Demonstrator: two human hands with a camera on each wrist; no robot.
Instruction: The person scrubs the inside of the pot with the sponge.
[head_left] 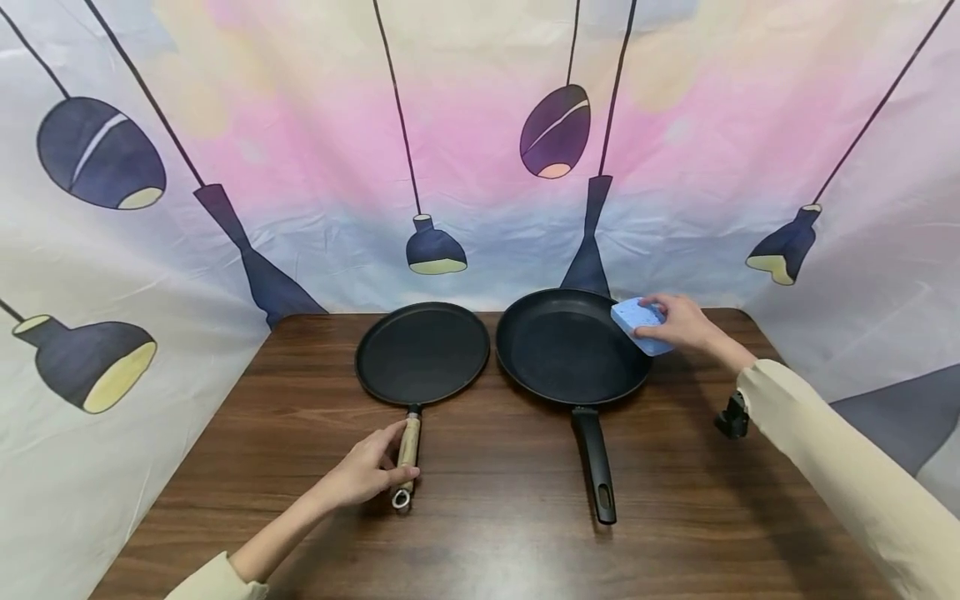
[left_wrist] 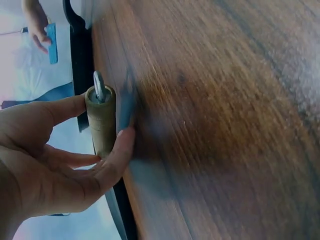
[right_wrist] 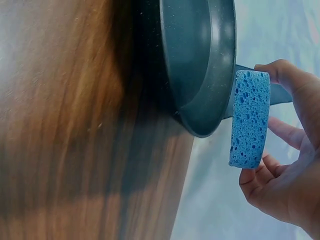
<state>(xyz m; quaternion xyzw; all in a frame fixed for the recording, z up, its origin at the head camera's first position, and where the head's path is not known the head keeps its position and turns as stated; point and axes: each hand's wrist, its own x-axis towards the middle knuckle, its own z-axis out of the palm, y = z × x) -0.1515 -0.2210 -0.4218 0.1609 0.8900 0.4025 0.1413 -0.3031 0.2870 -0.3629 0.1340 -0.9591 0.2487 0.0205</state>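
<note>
The left hand (head_left: 365, 470) grips a wooden handle (head_left: 409, 442), the right hand (head_left: 682, 323) pinches a sponge (head_left: 636, 316) — slackness could drop it.

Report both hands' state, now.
Left hand: holding the wooden handle between thumb and fingers.
Right hand: holding the blue sponge between thumb and fingers.

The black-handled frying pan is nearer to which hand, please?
Right: the right hand holds a sponge by the frying pan's right side; the left hand, farther left, holds the crepe pan's wooden handle.
</note>
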